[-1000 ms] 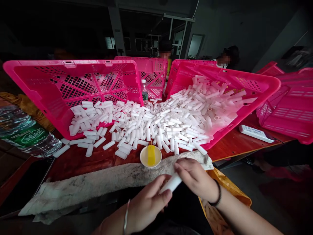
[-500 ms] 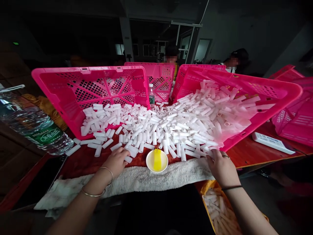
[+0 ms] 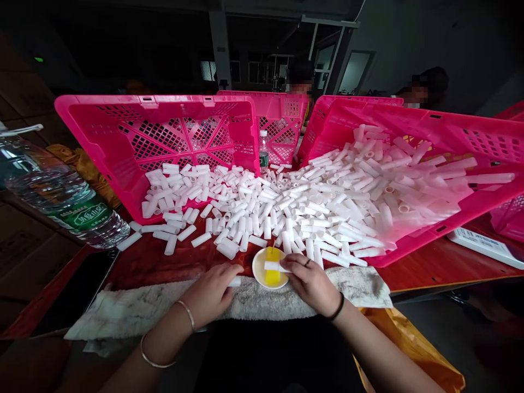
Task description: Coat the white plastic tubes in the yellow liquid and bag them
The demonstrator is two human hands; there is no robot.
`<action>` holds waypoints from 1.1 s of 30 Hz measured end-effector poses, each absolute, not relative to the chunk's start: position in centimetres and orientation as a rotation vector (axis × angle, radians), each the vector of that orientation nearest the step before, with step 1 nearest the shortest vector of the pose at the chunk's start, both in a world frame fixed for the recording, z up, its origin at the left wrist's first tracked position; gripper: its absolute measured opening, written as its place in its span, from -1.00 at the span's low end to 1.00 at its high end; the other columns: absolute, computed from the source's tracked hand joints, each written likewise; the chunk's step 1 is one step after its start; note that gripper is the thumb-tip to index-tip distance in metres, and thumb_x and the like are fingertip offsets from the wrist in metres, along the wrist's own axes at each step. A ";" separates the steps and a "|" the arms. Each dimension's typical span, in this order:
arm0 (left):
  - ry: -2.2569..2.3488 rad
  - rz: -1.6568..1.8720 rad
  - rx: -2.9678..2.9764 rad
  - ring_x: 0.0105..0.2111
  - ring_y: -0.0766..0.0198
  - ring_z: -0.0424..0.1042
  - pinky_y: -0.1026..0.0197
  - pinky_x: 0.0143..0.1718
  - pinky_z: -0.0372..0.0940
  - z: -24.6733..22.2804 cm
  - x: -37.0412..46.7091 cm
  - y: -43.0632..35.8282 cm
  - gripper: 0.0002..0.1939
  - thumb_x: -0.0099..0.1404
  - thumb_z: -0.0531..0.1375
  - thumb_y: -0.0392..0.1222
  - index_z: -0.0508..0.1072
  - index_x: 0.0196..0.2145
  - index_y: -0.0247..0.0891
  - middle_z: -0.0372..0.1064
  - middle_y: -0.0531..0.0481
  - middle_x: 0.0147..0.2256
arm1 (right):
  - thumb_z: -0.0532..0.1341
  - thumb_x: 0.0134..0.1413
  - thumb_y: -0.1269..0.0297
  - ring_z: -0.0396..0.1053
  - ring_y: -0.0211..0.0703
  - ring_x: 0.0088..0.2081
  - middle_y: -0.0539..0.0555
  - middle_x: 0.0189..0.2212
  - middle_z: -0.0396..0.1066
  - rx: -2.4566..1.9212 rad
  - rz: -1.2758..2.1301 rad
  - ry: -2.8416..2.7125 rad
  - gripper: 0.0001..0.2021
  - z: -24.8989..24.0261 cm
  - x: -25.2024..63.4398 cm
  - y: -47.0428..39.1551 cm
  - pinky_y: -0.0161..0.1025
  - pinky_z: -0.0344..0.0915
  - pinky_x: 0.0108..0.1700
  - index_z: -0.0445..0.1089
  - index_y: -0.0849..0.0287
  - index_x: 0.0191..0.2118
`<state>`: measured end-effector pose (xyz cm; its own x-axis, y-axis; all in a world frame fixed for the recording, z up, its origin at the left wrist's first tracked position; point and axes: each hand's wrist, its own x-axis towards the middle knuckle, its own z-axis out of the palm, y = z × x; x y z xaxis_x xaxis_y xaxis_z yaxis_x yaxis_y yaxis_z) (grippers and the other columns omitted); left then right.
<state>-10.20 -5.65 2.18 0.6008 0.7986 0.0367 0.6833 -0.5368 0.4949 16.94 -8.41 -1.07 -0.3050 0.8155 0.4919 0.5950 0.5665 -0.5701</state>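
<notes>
My right hand (image 3: 309, 281) pinches a short white plastic tube (image 3: 275, 266) and holds it over a small white dish (image 3: 258, 273). In that dish lies a yellow piece (image 3: 272, 278), its exact kind unclear, with a thin stick-like part at its top. My left hand (image 3: 215, 289) is closed around another short white tube (image 3: 234, 281), whose end shows beyond the fingers, just left of the dish. Beyond both hands spreads a heap of loose white tubes (image 3: 303, 213).
Pink crates (image 3: 155, 101) lie tipped on the red table (image 3: 139, 262), tubes spilling out. A large water bottle (image 3: 77, 202) leans at left; a smaller bottle (image 3: 263, 155) stands behind. A towel (image 3: 164, 300) lines the front edge. An orange bag (image 3: 413, 349) hangs low right. Two people (image 3: 301, 82) are beyond.
My right hand has moved left from the crate's edge to the dish, bringing a tube. My left hand has drawn nearer the dish with a tube. The view has shifted slightly.
</notes>
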 end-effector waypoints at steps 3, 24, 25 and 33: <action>1.251 0.256 2.507 -0.08 0.04 0.32 -0.02 -0.02 0.23 1.8 -9.6 -5.0 -0.64 0.13 0.01 -0.43 0.33 -0.12 -0.21 0.33 -0.12 -0.17 | 0.09 0.17 0.41 0.35 -0.06 -0.06 0.20 -0.13 0.36 -1.080 0.456 -2.006 -0.75 -1.2 17.3 -8.5 -0.11 0.38 -0.09 0.40 0.12 -0.08; 1.092 0.685 2.192 0.00 -0.06 0.28 -0.08 0.03 0.20 -1.4 -4.5 -3.6 -0.14 -0.24 0.44 0.01 0.20 0.00 -0.17 0.26 -0.14 0.00 | 0.07 0.21 0.32 0.40 -0.03 -0.09 0.21 -0.15 0.43 -1.229 0.512 -1.933 -0.77 -1.7 17.4 -9.2 -0.05 0.39 -0.07 0.36 0.13 -0.06; 1.099 0.684 2.199 0.00 -0.07 0.27 -0.10 0.04 0.18 -1.4 -4.5 -3.6 -0.14 -0.25 0.44 0.02 0.20 0.00 -0.17 0.26 -0.14 0.01 | 0.08 0.20 0.34 0.39 -0.03 -0.08 0.21 -0.16 0.42 -1.196 0.437 -1.954 -0.79 -1.8 17.4 -9.2 -0.06 0.39 -0.07 0.38 0.13 -0.09; 1.122 0.688 2.216 0.00 -0.08 0.27 -0.12 0.05 0.15 -1.5 -4.5 -3.5 -0.15 -0.25 0.43 0.06 0.22 -0.01 -0.18 0.28 -0.15 0.01 | 0.11 0.19 0.30 0.40 -0.09 -0.11 0.19 -0.13 0.38 -1.226 0.656 -1.870 -0.69 -2.1 17.5 -9.3 -0.12 0.41 -0.10 0.22 0.13 0.05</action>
